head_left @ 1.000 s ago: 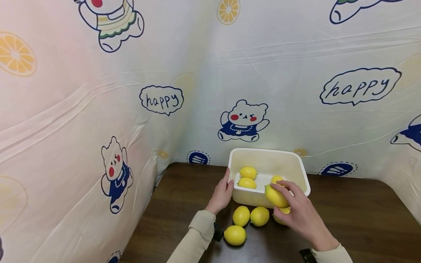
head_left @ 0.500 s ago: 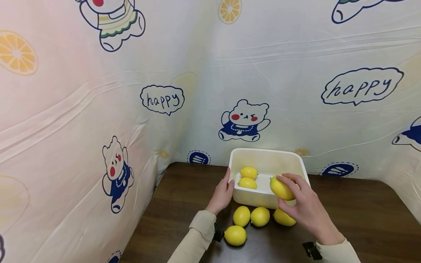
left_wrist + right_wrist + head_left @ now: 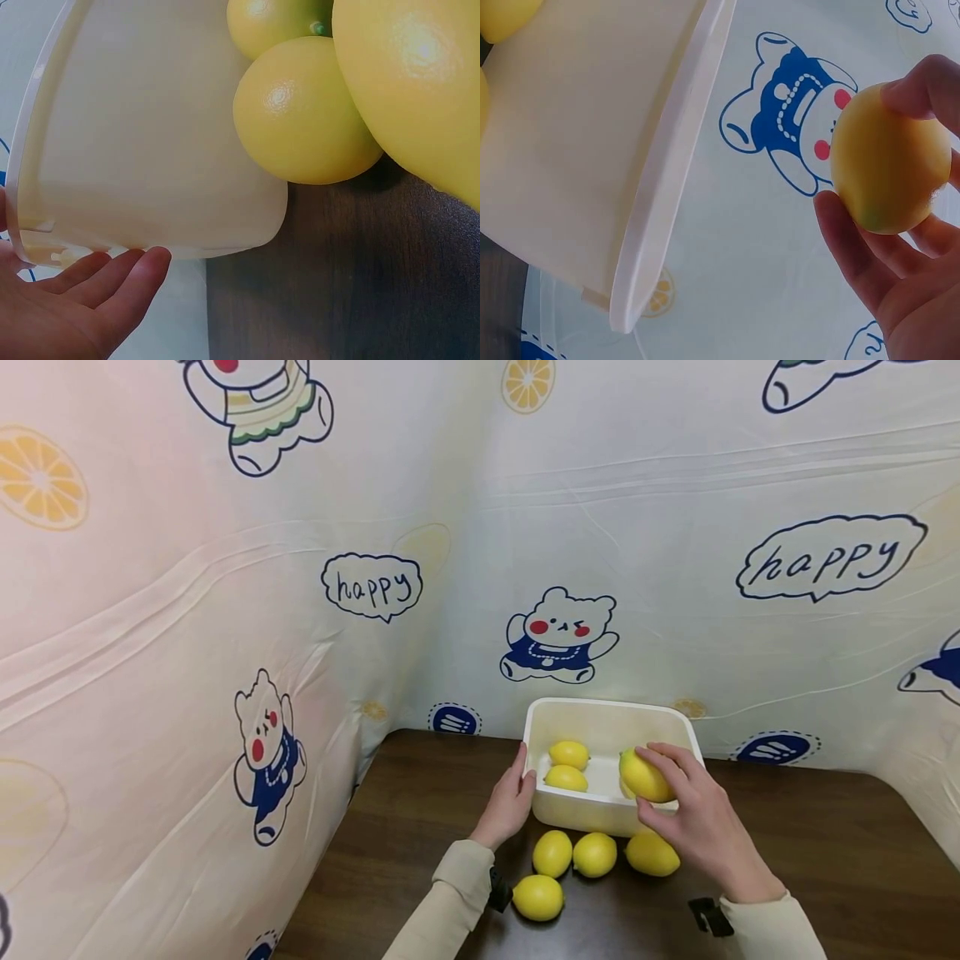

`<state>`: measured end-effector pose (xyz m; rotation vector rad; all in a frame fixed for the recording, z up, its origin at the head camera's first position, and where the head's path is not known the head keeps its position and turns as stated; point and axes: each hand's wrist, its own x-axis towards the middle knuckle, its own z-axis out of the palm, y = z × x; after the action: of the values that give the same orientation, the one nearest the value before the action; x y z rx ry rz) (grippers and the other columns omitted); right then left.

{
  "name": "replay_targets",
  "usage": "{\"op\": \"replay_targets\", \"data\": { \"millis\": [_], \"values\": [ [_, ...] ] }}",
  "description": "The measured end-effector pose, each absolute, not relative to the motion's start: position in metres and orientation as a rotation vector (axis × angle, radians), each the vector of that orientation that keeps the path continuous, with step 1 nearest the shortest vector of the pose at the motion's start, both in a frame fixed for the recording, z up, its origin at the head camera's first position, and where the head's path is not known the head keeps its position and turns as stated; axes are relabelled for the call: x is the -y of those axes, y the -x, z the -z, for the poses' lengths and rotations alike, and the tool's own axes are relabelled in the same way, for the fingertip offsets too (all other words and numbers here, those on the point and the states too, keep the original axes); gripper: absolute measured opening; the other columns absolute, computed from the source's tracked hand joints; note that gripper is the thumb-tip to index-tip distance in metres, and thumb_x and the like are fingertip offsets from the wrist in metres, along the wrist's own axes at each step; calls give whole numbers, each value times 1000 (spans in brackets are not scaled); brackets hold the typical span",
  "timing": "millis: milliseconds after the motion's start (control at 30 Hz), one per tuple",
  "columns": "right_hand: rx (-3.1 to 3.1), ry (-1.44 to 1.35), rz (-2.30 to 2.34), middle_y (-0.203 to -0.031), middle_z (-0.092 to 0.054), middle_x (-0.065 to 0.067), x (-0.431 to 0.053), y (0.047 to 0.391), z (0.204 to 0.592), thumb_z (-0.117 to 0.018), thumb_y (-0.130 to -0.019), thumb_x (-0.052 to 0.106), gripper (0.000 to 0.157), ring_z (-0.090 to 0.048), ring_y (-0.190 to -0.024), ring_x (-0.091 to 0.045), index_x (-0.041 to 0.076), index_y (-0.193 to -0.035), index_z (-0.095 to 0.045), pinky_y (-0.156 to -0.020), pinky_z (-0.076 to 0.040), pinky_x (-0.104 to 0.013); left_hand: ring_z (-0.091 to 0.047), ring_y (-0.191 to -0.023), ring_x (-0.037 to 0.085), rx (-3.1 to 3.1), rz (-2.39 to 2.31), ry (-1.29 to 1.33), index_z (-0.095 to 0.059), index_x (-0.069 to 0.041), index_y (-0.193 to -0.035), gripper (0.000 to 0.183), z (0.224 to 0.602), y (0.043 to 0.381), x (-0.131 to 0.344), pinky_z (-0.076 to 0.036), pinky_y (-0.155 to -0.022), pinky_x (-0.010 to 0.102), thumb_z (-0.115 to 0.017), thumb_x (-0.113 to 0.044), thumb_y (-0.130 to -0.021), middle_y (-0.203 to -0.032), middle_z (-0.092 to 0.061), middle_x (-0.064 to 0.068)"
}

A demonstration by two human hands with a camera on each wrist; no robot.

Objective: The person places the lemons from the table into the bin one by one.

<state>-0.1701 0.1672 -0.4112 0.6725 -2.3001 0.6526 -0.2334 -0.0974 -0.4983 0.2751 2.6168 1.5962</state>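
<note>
Right hand (image 3: 705,827) is holding a lemon (image 3: 647,777) at the front right of the white bin (image 3: 577,811) — the work is looking only partly done.
Its fingers and thumb are pinching that fruit, spread just to its width, while the left hand (image 3: 507,802) is gripping the bin's left side. Two lemons (image 3: 569,755) are plainly lying inside, and a sliver of yellow behind the held one is perhaps showing a third. Four more lemons (image 3: 595,855) are resting on the tabletop (image 3: 405,827) — three along the bin's front, one nearer the person — so those, plus the one in hand, are seemingly remaining.
</note>
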Motion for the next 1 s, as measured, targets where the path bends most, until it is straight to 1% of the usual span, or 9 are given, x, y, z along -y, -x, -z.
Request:
{"op": "replay_targets", "data": {
  "millis": [133,233,300,400,467,567,833,1000],
  "values": [
    [2315,-657,-642,-125,-57,-8,-167,172,412,-77,-68,13,59,-60,-98,-18,10,-125,-62,-91,-33,2,-33,-143,28,-2616,-1583,-257,-9,-22,-157,58,498,233,97,-32,-114,48,-34,-34,-106,-161,-22,8],
    [2328,-641,-630,-125,-57,-7,-167,174,413,-77,-68,13,59,-60,-98,-19,11,-125,-62,-89,-35,0,-33,-143,28,-2623,-1580,-256,-10,-21,-157,58,498,233,97,-33,-114,49,-34,-34,-106,-160,-23,9],
    [2338,-630,-620,-124,-57,-7,-166,175,414,-77,-68,13,59,-60,-98,-19,11,-125,-62,-87,-41,-6,-33,-143,28,-2626,-1579,-257,-10,-20,-157,58,498,233,97,-33,-114,49,-34,-34,-106,-160,-24,10],
    [2362,-611,-616,-124,-57,-7,-165,176,416,-78,-68,12,60,-61,-96,-19,11,-126,-61,-81,-51,-21,-33,-143,28,-2629,-1580,-264,-10,-20,-157,58,498,233,97,-33,-114,48,-34,-34,-106,-160,-24,9],
    [2386,-595,-619,-124,-57,-7,-165,176,416,-78,-69,12,60,-61,-96,-19,11,-126,-61,-78,-54,-33,-33,-143,28,-2632,-1586,-271,-10,-20,-157,58,499,234,97,-33,-114,48,-34,-33,-106,-160,-24,10],
    [2418,-571,-638,-125,-57,-7,-164,178,418,-77,-71,13,59,-61,-96,-20,10,-127,-60,-78,-55,-41,-34,-142,29,-2636,-1595,-279,-11,-19,-157,57,499,233,97,-34,-113,49,-34,-32,-106,-159,-26,11],
    [2457,-560,-667,-125,-57,-10,-163,185,425,-76,-73,12,58,-60,-98,-24,8,-129,-58,-80,-55,-45,-33,-143,27,-2614,-1598,-247,-9,-23,-157,58,500,234,96,-33,-114,48,-35,-32,-106,-161,-22,8],
    [2482,-548,-669,-124,-58,-13,-162,190,431,-76,-74,12,59,-61,-101,-28,7,-130,-57,-82,-54,-47,-33,-143,27,-2616,-1598,-252,-9,-23,-157,57,499,234,96,-32,-114,48,-35,-30,-106,-161,-22,8]
  ]
}}
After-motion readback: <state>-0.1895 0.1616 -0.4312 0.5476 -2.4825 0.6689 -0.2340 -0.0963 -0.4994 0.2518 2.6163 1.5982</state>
